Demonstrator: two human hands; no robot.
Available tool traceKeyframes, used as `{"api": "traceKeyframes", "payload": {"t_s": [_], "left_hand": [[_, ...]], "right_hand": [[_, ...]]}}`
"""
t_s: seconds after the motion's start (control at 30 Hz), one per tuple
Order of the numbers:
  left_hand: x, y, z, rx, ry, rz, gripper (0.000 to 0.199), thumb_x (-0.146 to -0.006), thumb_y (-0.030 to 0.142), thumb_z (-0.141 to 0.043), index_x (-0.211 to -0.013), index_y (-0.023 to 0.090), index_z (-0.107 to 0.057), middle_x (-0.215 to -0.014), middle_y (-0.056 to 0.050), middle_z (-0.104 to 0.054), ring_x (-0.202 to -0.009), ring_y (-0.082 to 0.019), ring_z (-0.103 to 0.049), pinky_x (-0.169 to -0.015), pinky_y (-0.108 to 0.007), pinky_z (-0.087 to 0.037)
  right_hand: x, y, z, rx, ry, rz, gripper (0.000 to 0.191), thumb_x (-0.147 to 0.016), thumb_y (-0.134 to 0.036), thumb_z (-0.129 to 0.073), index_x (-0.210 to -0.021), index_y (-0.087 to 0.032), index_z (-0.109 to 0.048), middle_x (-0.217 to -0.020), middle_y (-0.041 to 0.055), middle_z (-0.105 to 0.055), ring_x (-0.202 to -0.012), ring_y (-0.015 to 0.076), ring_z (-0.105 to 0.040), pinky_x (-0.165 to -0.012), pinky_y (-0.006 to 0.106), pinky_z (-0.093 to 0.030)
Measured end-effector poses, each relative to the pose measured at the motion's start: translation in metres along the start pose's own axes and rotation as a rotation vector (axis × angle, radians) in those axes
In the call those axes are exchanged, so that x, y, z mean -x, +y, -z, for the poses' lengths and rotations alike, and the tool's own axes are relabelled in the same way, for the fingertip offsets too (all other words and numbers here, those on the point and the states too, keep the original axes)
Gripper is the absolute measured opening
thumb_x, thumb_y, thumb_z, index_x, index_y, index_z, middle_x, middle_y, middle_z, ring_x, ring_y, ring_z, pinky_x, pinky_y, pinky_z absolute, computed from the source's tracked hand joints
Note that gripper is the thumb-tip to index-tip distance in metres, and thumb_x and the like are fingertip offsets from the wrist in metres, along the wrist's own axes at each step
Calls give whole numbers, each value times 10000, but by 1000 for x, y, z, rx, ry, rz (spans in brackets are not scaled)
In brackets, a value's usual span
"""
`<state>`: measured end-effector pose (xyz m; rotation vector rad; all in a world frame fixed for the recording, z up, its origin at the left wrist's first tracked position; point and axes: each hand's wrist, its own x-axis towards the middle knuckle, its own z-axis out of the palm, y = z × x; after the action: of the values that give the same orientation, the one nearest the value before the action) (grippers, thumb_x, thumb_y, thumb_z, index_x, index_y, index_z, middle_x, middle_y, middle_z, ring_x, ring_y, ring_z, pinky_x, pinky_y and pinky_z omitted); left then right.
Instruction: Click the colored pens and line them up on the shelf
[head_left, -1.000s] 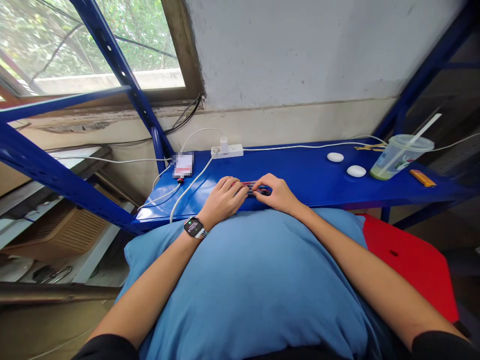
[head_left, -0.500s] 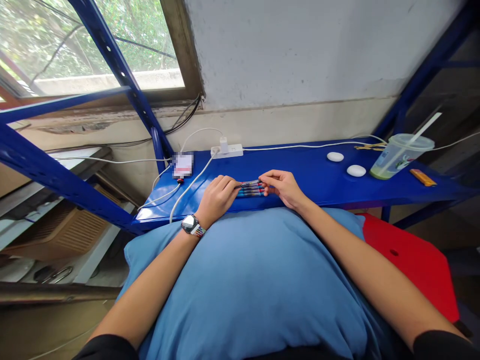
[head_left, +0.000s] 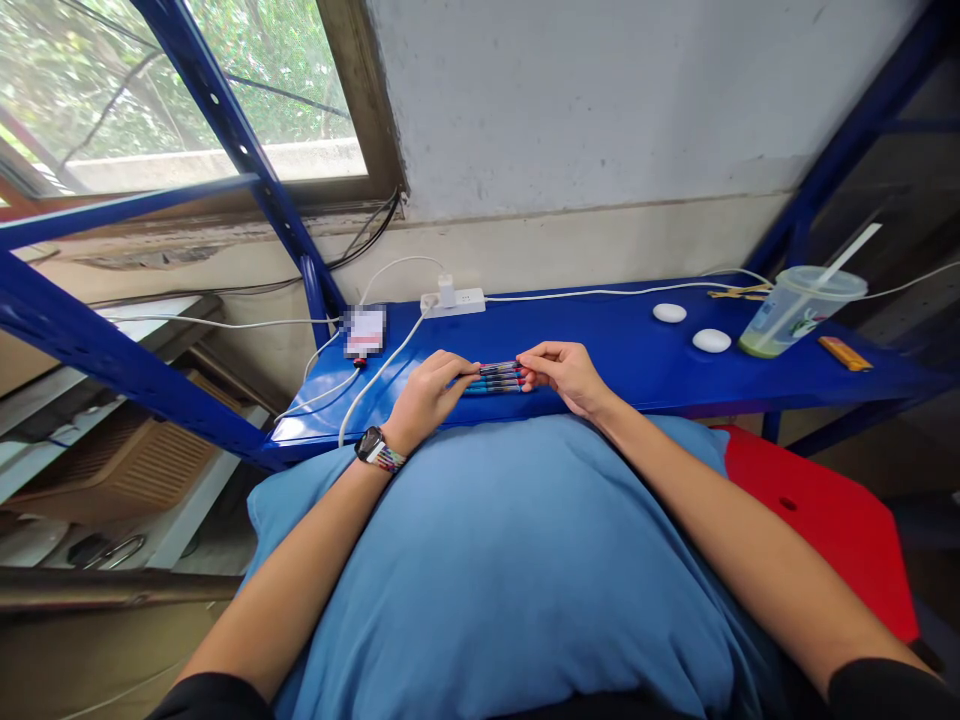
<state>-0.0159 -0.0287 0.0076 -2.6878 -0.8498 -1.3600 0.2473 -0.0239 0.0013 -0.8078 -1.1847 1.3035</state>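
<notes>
Several slim pens (head_left: 495, 384) with clear barrels and coloured ends lie side by side at the front of the blue shelf (head_left: 592, 345). My left hand (head_left: 433, 392), a watch (head_left: 381, 449) on its wrist, is closed, thumb and fingertips at the left end of the topmost pen (head_left: 499, 369). At that pen's right, red end my right hand (head_left: 566, 375) pinches with thumb and forefinger. Its other fingers curl by the right ends of the pens below. A blue cushion (head_left: 525, 540) lies beneath my forearms.
A white power strip (head_left: 465, 302) with cables sits at the back, beside a blurred-out device (head_left: 365, 330). On the right are two white egg-shaped objects (head_left: 711, 341), a plastic cup (head_left: 799, 305) with a straw and an orange packet (head_left: 845, 353). A red stool (head_left: 817, 530) stands below.
My left hand has tilted slightly, its wrist shifting left and the watch turning. The topmost pen now lies more level and shows more clearly between my hands. My right hand has barely moved.
</notes>
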Motion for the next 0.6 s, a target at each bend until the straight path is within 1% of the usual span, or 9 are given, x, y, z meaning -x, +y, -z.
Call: {"api": "traceKeyframes", "payload": {"t_s": [0.13, 0.27, 0.37, 0.43, 0.5, 0.53, 0.57, 0.6], "left_hand": [[0, -1, 0, 51, -14, 106, 128, -1063, 308, -702, -1057, 214, -790, -1020, -73, -823, -939, -215, -760, -855, -369, -615], [-3, 2, 0, 133, -40, 273, 159, -1039, 351, -720, -1025, 232, -823, -992, -61, -849, -879, -213, -779, -803, -346, -607], [-5, 4, 1, 205, -84, 386, 222, -1059, 378, -677, -995, 238, -837, -872, -30, -835, -781, -193, -761, -764, -325, -591], [-7, 5, 2, 226, -54, 406, 203, -1031, 394, -717, -1105, 244, -833, -828, -9, -812, -747, -181, -737, -770, -319, -589], [-7, 5, 2, 222, 11, 392, 293, -973, 395, -790, -1223, 243, -804, -916, -16, -822, -801, -185, -740, -807, -324, -595], [-7, 4, 2, 218, 36, 388, 311, -957, 398, -807, -1224, 238, -801, -967, -28, -828, -837, -192, -746, -826, -330, -596], [-7, 3, 2, 216, 48, 395, 267, -972, 411, -787, -1165, 228, -813, -981, -39, -831, -857, -199, -751, -840, -336, -595], [-7, 2, 2, 218, 51, 418, 243, -1018, 433, -723, -1069, 218, -825, -946, -46, -829, -852, -203, -755, -847, -342, -593]], "right_hand": [[-1, 0, 0, -7, 2, -31, 474, -558, -509, -1087, -760, -165, -832, -664, 50, -747, -576, 161, -676, -577, 327, -675], [-2, 0, 0, 9, 10, -32, 470, -554, -489, -1088, -773, -159, -835, -666, 49, -748, -576, 165, -686, -605, 334, -680], [-3, 0, 2, 11, 21, -34, 453, -572, -481, -1082, -788, -164, -841, -668, 38, -743, -589, 161, -686, -624, 326, -679], [-3, 0, 3, -6, 28, -49, 455, -576, -482, -1082, -796, -168, -839, -689, 36, -747, -602, 153, -685, -632, 313, -675], [-3, -1, 4, -27, 37, -54, 469, -576, -488, -1083, -813, -167, -836, -716, 39, -755, -613, 146, -684, -649, 307, -678], [-3, -1, 4, -37, 41, -50, 475, -580, -492, -1082, -822, -166, -835, -726, 38, -755, -619, 143, -684, -660, 308, -682], [-3, -2, 5, -44, 42, -43, 478, -585, -495, -1079, -832, -166, -835, -729, 35, -752, -624, 142, -682, -670, 311, -686], [-3, -2, 5, -49, 40, -35, 478, -591, -495, -1077, -843, -167, -836, -727, 30, -747, -631, 142, -680, -678, 317, -691]]}}
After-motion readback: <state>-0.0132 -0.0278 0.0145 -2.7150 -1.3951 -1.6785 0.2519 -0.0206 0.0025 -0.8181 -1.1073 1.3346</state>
